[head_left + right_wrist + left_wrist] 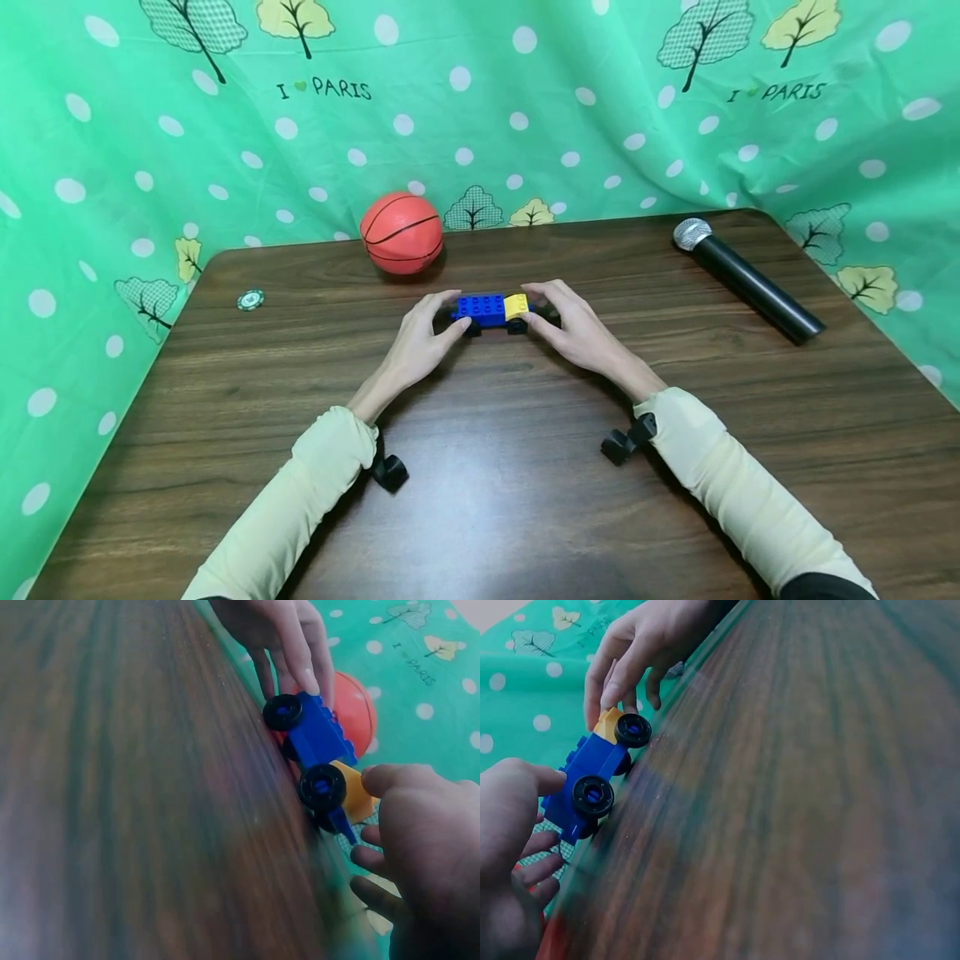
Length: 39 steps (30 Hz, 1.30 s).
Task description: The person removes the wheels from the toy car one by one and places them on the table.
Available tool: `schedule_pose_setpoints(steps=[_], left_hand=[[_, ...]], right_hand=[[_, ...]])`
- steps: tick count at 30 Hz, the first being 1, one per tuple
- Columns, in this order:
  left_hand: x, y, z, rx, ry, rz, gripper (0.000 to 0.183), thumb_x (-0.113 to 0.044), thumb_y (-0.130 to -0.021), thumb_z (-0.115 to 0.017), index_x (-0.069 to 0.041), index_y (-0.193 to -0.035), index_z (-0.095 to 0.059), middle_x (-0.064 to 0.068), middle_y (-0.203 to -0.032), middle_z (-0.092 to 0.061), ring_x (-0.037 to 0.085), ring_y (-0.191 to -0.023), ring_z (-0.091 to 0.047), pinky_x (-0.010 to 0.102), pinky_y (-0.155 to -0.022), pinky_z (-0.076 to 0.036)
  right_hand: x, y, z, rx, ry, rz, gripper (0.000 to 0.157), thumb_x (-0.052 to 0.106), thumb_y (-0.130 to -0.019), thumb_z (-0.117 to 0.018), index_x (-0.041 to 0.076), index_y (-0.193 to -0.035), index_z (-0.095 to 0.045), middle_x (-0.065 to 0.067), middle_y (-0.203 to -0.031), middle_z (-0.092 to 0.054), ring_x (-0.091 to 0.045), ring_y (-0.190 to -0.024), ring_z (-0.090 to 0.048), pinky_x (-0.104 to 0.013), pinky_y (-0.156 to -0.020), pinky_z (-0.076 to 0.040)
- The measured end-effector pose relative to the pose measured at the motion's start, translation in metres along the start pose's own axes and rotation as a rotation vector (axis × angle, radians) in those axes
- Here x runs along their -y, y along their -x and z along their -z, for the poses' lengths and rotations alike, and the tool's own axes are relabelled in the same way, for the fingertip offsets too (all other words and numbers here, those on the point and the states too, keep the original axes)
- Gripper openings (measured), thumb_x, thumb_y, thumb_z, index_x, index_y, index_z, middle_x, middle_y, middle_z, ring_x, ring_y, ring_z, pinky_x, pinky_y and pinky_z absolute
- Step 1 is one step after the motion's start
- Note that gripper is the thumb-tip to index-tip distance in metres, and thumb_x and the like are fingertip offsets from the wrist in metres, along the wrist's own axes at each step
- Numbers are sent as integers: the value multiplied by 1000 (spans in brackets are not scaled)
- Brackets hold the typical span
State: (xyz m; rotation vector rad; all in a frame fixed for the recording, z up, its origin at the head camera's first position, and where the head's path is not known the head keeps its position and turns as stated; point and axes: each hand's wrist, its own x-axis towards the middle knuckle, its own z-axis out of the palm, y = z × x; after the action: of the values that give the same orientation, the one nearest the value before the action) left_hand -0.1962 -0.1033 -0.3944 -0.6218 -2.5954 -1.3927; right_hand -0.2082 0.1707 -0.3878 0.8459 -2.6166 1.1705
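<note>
Inspected: one toy brick car [482, 312], located on the wooden table [480, 467] between my two hands, ahead of me. Its long axis runs crosswise, left to right, roughly level with the table's far edge. The studded blue body [476, 310] lies toward my left hand [414, 340], the yellow block [516, 306] toward my right hand [581, 333].

Grip: closed at both ends. My left thumb [551, 781] bears on the near flank of the blue body, index finger reaching to the far side. My right thumb [382, 780] meets the yellow end, its index finger likewise beyond. Pressure on the far side cannot be confirmed.

Neither hand is clearly nearer; each has its own end. The black wheels [592, 796] face down; whether they bear weight I cannot tell. In my judgement, any shift of the car depends on both hands moving evenly along this crosswise axis.
</note>
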Motion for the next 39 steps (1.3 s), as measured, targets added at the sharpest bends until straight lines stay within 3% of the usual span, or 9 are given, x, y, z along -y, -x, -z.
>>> schedule_pose_setpoints(steps=[17,33,39], left_hand=[[4,-6,-3,-31,5,-11,41,-15,-100,-71,0,-137,-63,16,-126,-64,29,-121,-59,45,-105,-46],[0,-5,0,-103,40,-77,40,-15,-99,-72,0,-135,-65,12,-126,-65,25,-121,-59,45,-104,-47],[0,-4,1,-101,83,-99,40,-18,-100,-72,-3,-136,-65,10,-129,-64,23,-123,-58,45,-106,-46]], right_hand=[[1,-7,-4,17,-22,-14,39,11,-103,-66,-4,-138,-59,-18,-125,-57,-31,-111,-56,-46,-88,-51],[4,-6,-5,-68,-65,60,36,6,-100,-69,-4,-133,-62,-16,-120,-58,-28,-101,-58,-44,-83,-51],[6,-5,-3,-105,-68,81,35,3,-98,-70,-4,-131,-63,-17,-120,-58,-26,-98,-58,-46,-83,-51]])
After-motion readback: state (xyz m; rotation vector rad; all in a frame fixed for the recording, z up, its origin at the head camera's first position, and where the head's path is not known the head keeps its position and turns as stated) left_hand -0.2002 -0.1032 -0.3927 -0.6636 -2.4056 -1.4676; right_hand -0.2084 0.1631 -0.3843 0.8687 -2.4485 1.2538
